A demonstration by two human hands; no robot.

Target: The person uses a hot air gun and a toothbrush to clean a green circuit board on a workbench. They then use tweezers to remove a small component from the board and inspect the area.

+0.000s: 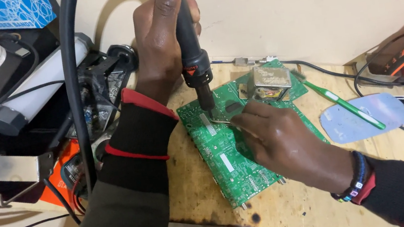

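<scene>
The left hand [163,35] grips a black hot-air wand [191,52], nozzle down over the green circuit board [233,156] lying on the table [297,205]; the right hand [281,142] pinches tweezers [219,121] there.

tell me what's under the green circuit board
The green circuit board lies flat on a wooden table, bare wood around its edges. Anything directly beneath it is covered by the board itself.
</scene>
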